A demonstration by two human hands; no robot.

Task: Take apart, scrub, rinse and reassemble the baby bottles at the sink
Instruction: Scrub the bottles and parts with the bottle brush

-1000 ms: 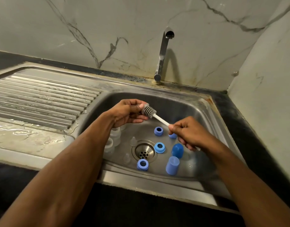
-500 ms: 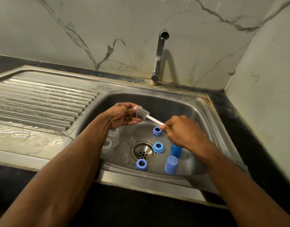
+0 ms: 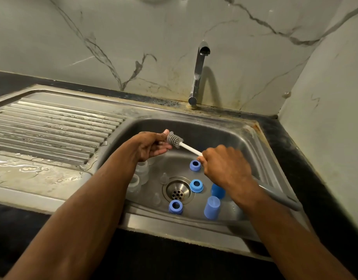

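Disassembled baby-bottle parts scattered across the floor of a steel sink basin [image 3: 224,136]: three blue screw rings around the drain [image 3: 178,191] — far ring [image 3: 195,165] just beside the right fist, middle ring [image 3: 196,185] at the drain's right edge, near ring [image 3: 175,207] toward the front wall. Two blue caps to the right of the drain, one upright [image 3: 212,207] near the front wall, the other [image 3: 217,190] partly hidden under the right wrist. Clear bottle bodies [image 3: 140,174] grouped at the basin's left, half covered by the left forearm; small clear nipples [image 3: 164,177] near the drain, faint and hard to make out. Above all this, a small bottle brush [image 3: 177,140] with grey bristle head and white stem, held level over the basin and slanting down toward the right. Left hand [image 3: 151,145] reaching in from the draining board side, fingers curled and thumb up against the far end of the bristle head; whether a clear nipple sits in that pinch cannot be told. Right hand [image 3: 224,165] closed in a fist around the white stem, knuckles up, wrist angled down over the basin. A grey bar [image 3: 279,196], possibly a longer brush handle, lying along the sink's right rim behind the right forearm. Tap [image 3: 198,73] upright at the back edge, no water running. Draining board [image 3: 52,126] wet, puddled at its near corner.
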